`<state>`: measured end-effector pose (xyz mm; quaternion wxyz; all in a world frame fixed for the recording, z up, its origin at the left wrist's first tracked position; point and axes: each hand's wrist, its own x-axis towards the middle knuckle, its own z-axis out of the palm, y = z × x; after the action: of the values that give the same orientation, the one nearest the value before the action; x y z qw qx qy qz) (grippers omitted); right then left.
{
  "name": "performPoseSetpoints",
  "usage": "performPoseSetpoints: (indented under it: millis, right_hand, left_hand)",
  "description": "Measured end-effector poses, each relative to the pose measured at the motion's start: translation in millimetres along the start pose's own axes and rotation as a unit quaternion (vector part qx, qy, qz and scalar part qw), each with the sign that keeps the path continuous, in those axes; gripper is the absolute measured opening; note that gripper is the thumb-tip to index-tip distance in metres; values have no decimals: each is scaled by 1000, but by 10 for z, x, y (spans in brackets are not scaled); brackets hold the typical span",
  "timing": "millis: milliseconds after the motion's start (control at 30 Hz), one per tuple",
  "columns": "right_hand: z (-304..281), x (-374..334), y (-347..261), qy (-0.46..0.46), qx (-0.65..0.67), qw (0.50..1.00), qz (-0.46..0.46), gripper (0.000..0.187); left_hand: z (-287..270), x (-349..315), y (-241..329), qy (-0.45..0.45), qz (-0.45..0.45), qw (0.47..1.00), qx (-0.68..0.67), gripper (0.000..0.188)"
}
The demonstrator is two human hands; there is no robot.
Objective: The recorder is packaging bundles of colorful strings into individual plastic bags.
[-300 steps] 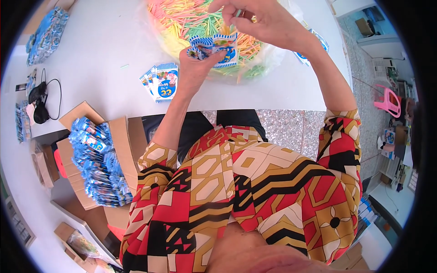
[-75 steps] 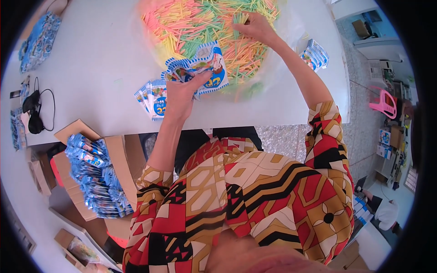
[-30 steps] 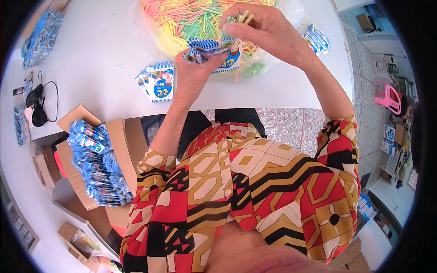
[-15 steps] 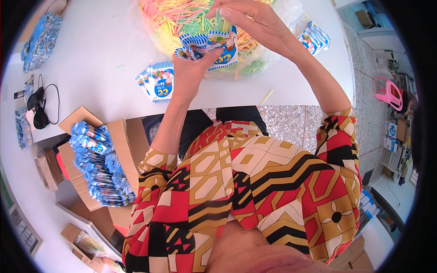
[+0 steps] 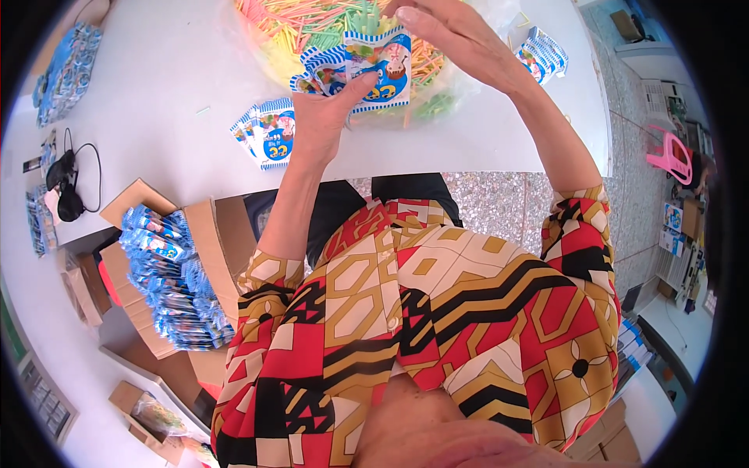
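Observation:
My left hand (image 5: 320, 121) grips several blue-and-white printed packets (image 5: 382, 74), fanned out, with its thumb pressed across the front one. Just right of the packets, my right hand (image 5: 460, 47) is bent over the pile, thumb and fingers drawn close together at the upper edge of the view. Whatever it pinches, if anything, I cannot make out. Behind both hands spreads a heap of thin coloured sticks (image 5: 312, 23), pink, yellow, green and orange, on a clear plastic sheet or bag (image 5: 449, 97).
More flat packets lie on the white table (image 5: 172, 70), one stack (image 5: 269, 136) left of my left forearm and another (image 5: 542, 56) at the right. A cardboard box (image 5: 211, 242) full of filled packets (image 5: 168, 265) stands at lower left. A black cord (image 5: 100, 175) lies near the table's left edge.
The front packet now faces up more fully, and the packets have shifted slightly up. My right hand has moved away from the packet's mouth, a little right and up. The green stick there no longer shows.

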<state>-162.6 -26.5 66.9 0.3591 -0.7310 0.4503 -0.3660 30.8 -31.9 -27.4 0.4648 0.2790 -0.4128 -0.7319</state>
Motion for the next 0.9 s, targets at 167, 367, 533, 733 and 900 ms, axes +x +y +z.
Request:
performPoseSetpoints:
  millis: [167, 367, 533, 733, 900]
  right_hand:
    - [-34, 1, -10, 10, -8, 999, -41, 45]
    - [-47, -73, -3, -78, -19, 996, -37, 44]
    - [70, -187, 219, 64, 169, 982, 54, 35]
    - [153, -386, 314, 80, 173, 974, 122, 17]
    - [159, -484, 243, 192, 160, 966, 72, 14]
  left_hand:
    - [-1, 2, -24, -9, 7, 1000, 0, 39]
    - [4, -9, -40, -7, 25, 1000, -10, 40]
    - [1, -11, -12, 2, 9, 1000, -17, 40]
    - [39, -23, -67, 20, 9, 1000, 0, 32]
    - [-65, 59, -54, -15, 24, 999, 36, 15]
